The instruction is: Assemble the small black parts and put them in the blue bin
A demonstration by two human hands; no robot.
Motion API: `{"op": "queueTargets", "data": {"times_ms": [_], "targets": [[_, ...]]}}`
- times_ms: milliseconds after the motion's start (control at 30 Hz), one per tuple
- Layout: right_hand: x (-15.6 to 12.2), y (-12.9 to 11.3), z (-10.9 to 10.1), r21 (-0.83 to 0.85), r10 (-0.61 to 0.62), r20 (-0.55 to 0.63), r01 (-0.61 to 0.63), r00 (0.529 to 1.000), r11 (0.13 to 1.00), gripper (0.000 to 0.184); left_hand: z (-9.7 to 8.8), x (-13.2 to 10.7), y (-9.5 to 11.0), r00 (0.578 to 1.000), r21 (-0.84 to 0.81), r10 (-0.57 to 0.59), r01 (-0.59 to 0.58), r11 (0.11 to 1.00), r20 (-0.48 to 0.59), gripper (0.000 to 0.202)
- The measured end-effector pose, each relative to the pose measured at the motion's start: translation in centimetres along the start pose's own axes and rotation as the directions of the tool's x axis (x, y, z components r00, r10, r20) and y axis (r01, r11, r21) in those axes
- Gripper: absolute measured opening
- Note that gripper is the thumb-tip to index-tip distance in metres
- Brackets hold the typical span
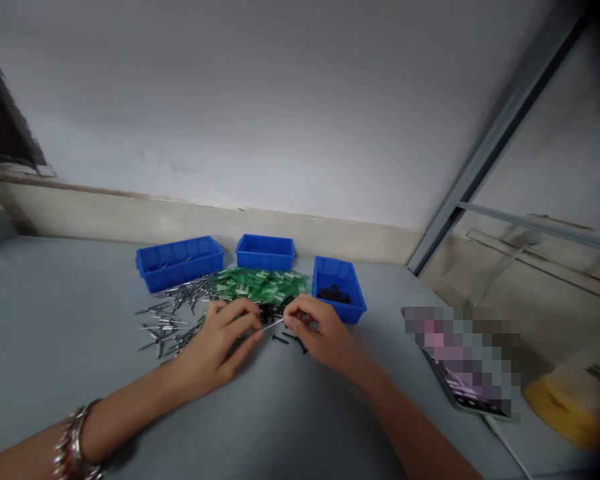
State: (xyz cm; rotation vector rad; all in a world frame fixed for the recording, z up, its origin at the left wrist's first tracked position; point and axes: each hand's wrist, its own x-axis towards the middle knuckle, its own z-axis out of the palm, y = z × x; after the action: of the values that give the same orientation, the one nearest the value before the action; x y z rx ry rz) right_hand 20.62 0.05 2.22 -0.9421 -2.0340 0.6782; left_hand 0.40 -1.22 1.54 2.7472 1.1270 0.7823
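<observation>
Between the fingertips of my two hands runs a thin silver metal rod [273,325]. My left hand [227,341] is closed, its thumb and fingers pinching the left end. The right end sits in the closed fingers of my right hand [320,331], which hide its tip. Just below the hands lie several black screws [281,339] on the table. Many slim silver metal rods [163,327] are scattered left of my left hand. Behind the hands is a heap of green and white pieces [260,285], apparently in clear plastic, with dark small parts partly hidden under my fingers.
A blue bin [180,272] at the back left holds a few silver rods. Another blue bin [265,260] stands at the back middle. The right blue bin [349,312] contains black screws. Farther right are a propped tablet [443,380] with a cable and a yellow object [563,417].
</observation>
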Motion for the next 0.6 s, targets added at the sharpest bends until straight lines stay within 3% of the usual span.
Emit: {"op": "queueTargets", "data": {"times_ms": [300,500,600], "targets": [[-0.19,0.44,0.52,-0.067,0.043,0.193,-0.03,0.98,0.997,0.006,-0.13,0.22,0.04,0.993,-0.056,-0.044,0.038,0.998,-0.107,0.016],[-0.12,0.0,0.15,-0.039,0.007,0.077,-0.004,0.997,0.999,0.011,-0.08,0.19,-0.02,0.998,-0.048,-0.036,0.039,0.998,0.051,0.018],[-0.11,-0.01,0.0,-0.054,-0.002,0.047,0.005,0.999,0.999,0.011,-0.03,0.16,-0.07,0.996,-0.049,-0.026,0.03,0.998,0.08,0.017]]}}
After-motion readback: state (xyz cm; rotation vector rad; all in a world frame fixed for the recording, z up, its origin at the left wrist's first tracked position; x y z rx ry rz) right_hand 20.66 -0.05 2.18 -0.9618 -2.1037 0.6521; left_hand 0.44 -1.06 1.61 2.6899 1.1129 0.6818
